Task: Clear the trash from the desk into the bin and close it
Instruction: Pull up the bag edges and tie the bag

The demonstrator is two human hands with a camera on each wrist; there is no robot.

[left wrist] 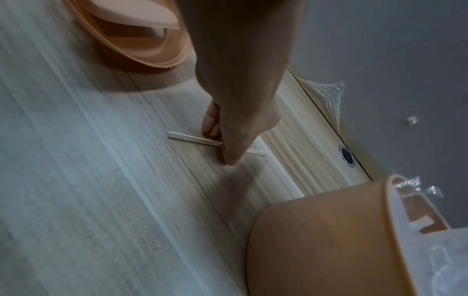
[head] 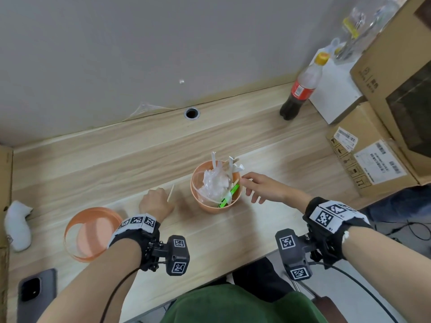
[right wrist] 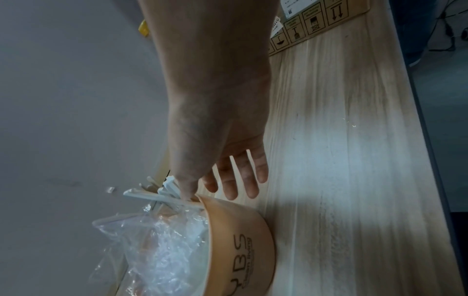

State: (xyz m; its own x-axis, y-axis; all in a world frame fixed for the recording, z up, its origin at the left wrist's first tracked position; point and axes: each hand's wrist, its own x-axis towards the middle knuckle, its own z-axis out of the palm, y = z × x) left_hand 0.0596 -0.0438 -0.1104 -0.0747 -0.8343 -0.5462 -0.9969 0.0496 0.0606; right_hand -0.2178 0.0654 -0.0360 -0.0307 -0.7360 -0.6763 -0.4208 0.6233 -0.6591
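1. One stick (head: pixel 171 193) lies flat on the table (head: pixel 233 241), left of the bin (head: pixel 217 206); its long axis runs away from the person, tilted slightly right.
2. Left hand (head: pixel 155 203) pinches the stick mid-length against the table.
3. Right hand (head: pixel 261 187), released with fingers spread, hovers at the bin's right rim.
4. Sticks and plastic film fill the bin; its lid (head: pixel 92 234) lies at the left.

Head view steeply down over desk (head: pixel 233 241); both wrist views close, sharing bin (left wrist: pixel 329 240).
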